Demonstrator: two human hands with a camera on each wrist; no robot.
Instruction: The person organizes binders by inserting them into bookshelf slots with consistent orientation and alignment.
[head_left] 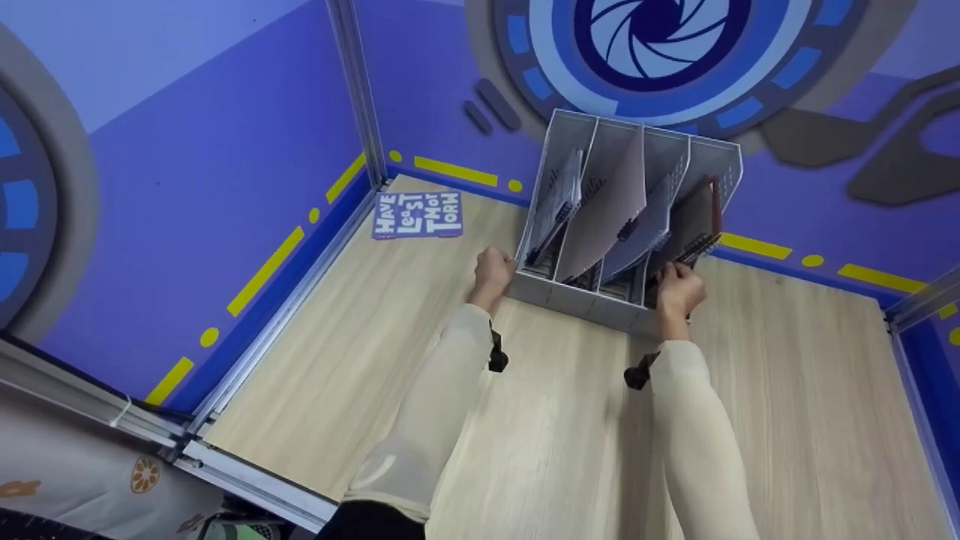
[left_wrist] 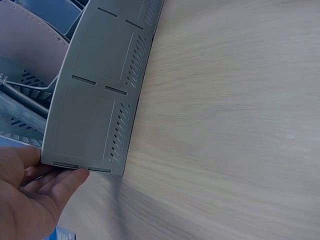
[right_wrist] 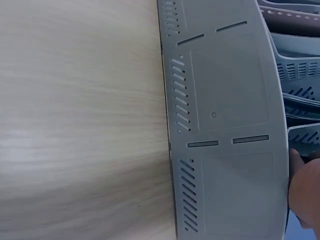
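A grey file organizer (head_left: 577, 300) with several upright compartments stands near the back wall, holding notebooks and folders. My left hand (head_left: 493, 271) grips its front left corner; in the left wrist view the fingers (left_wrist: 67, 187) lie along the end of the front panel (left_wrist: 87, 120). At the front right corner, my right hand (head_left: 681, 291) holds the side wall. The right wrist view shows that hand (right_wrist: 306, 192) partly cut off at the edge, with a finger reaching inside the rightmost compartment. A pinkish folder (head_left: 611, 206) leans in a middle compartment, and a dark spiral notebook (head_left: 691, 225) sits in the rightmost one.
A purple card with white lettering (head_left: 418, 214) lies on the wooden table (head_left: 547, 435) to the left of the organizer. Printed blue and purple panels (head_left: 247, 150) wall in the back and sides. A metal rail (head_left: 292, 262) runs along the left edge.
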